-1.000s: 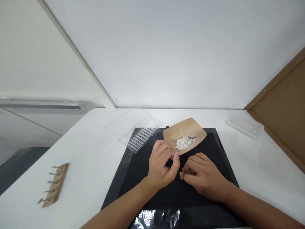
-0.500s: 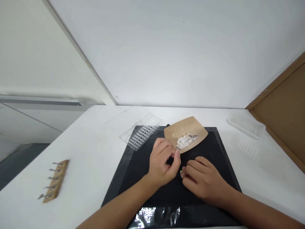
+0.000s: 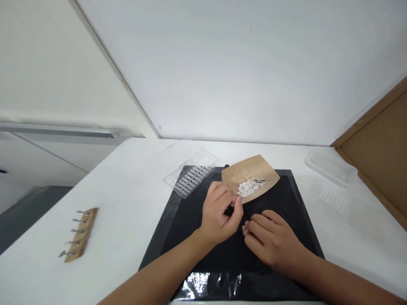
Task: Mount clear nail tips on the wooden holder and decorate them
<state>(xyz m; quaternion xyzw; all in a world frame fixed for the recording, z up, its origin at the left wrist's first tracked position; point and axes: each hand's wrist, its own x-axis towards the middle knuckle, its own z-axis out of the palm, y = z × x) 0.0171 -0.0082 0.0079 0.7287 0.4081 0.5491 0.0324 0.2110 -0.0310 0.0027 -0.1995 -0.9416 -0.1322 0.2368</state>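
My left hand (image 3: 222,214) is closed in a pinch, thumb against forefinger, at the near edge of a brown paper tray (image 3: 269,171). Whatever lies between those fingertips is too small to make out. In the tray is a heap of small white pieces (image 3: 249,187), with thin pale sticks (image 3: 249,173) and some dark bits beside it. My right hand (image 3: 270,237) curls shut just to the right and nearer to me. A small tan piece (image 3: 244,230) pokes out at its fingertips; the rest of it is hidden. Both hands are over a black mat (image 3: 229,258).
Clear plastic sheets with nail-shaped slots (image 3: 192,180) overlap the mat's far left corner. A wooden strip with several metal clips (image 3: 81,237) lies at left. At right are a clear plastic box (image 3: 330,167), a translucent strip sheet (image 3: 333,198) and a cardboard panel (image 3: 381,148).
The whole view has shifted slightly, with things appearing a little further right. Both hands keep nearly the same pose and place beside the tray.
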